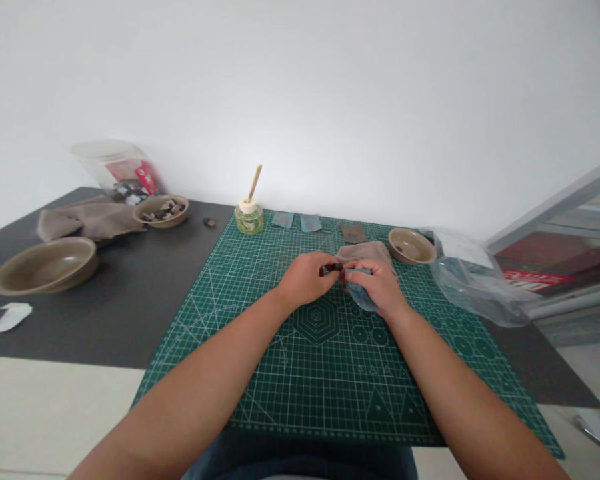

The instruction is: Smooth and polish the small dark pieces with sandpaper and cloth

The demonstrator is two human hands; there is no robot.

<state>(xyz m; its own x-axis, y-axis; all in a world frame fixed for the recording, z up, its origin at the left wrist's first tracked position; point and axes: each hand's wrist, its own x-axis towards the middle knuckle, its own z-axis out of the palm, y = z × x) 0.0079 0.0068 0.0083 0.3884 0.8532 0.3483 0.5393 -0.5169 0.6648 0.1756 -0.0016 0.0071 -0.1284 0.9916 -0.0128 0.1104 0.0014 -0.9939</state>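
Mat (260, 393), green w/ grid lines, lies on the dark bench (130, 307); both hands are above its centre-right part. L hand (307, 280) has its fingers closed round a small dark piece (329, 269), pinched over the mat. R hand (384, 290) has its fingers curled shut on a blue-grey sheet (363, 299), poss. abrasive; a reddish bit shows btwn the hands, can't tell what. Just beyond the R hand, a brown cloth (367, 251) lies on the mat. At the mat's far edge, L to R: diffuser bottle (249, 221) w/ sticks, two blue squares (283, 219) and a brown square (354, 233). Near the mat's far R corner: small bowl (423, 251) w/ a dark bit inside, plus clear plastic bag (473, 287) right beside it. L of the mat: bowl of pieces (160, 224), larger bowl (43, 272), second cloth (93, 220), clear container (97, 159). Main risk, my guess: dark piece is tiny and mostly hidden by fingers, so a weak pinch or hard push cd. shoot it onto the mat or into the cloth. Sheet's folded too, so it might slip or tear, and fingertips might get scraped if pressure drifts off the piece.
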